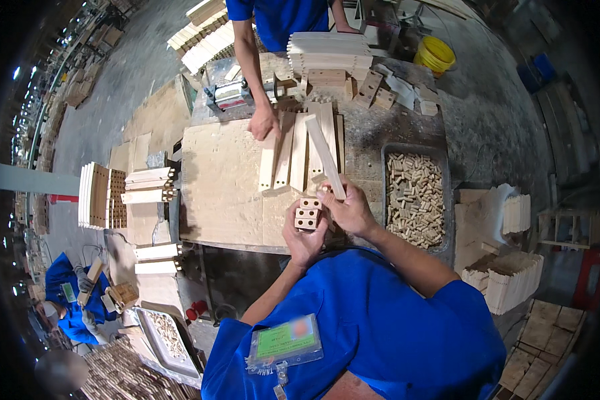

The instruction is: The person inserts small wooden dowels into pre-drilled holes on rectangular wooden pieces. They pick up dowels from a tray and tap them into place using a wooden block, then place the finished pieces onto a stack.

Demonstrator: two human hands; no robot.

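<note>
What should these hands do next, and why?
Perhaps the right hand, also holding a wooden stick, should bring what looks like a pinched dowel to the wooden bars in the left hand: their holes look open, and the dowel seems close by.

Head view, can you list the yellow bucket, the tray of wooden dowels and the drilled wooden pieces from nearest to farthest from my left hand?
From your left hand:
1. Drilled wooden pieces: held in that hand.
2. Tray of wooden dowels: over to the right, past your right hand.
3. Yellow bucket: farthest, ahead and to the right.
</note>
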